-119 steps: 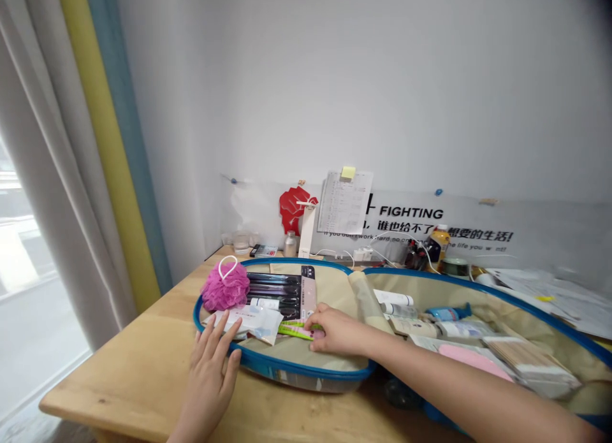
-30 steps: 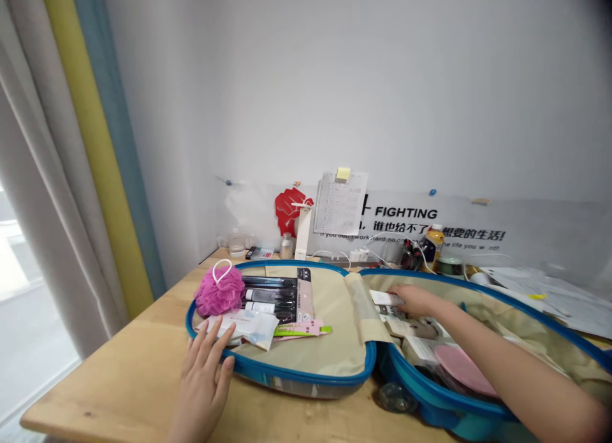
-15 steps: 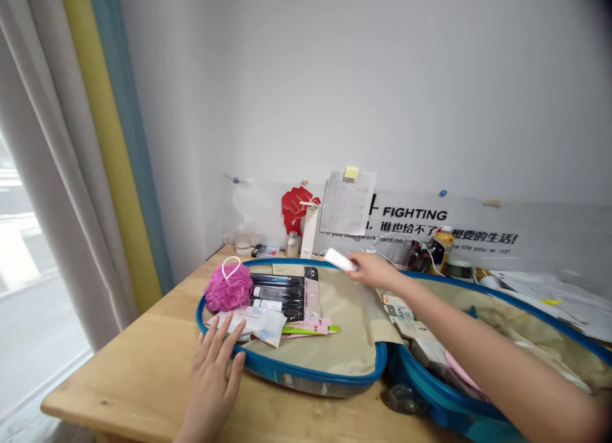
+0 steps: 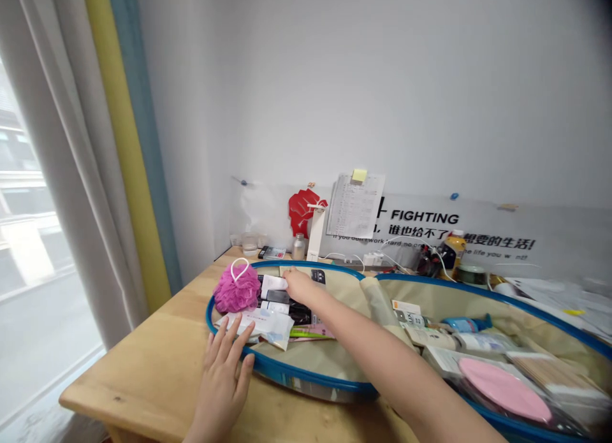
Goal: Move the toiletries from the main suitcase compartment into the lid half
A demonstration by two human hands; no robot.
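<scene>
An open blue-rimmed case (image 4: 315, 380) with a beige lining lies on the wooden table. Over the left half, my right hand (image 4: 295, 285) is closed on one end of a small white oblong item (image 4: 273, 283), above the dark-capped tubes (image 4: 276, 306). My left hand (image 4: 224, 360) is open, fingers spread, at the near left rim, with its fingertips on a white plastic packet (image 4: 268, 326). Behind the packet sits a purple bath puff (image 4: 238, 289) with a white loop. A pink and green packet (image 4: 313, 331) is partly hidden by my right forearm.
In the case's right half lie a pink oval item (image 4: 504, 389), cotton swabs (image 4: 549, 370), a blue bottle (image 4: 463, 324) and several tubes. Along the wall stand a glass bottle (image 4: 299, 246), a white lamp (image 4: 316, 232), cables and papers (image 4: 549, 296).
My right hand has moved left with the white item, from above the case's middle to the tubes in the left half. My left hand stays at the packet. The view has shifted slightly.
</scene>
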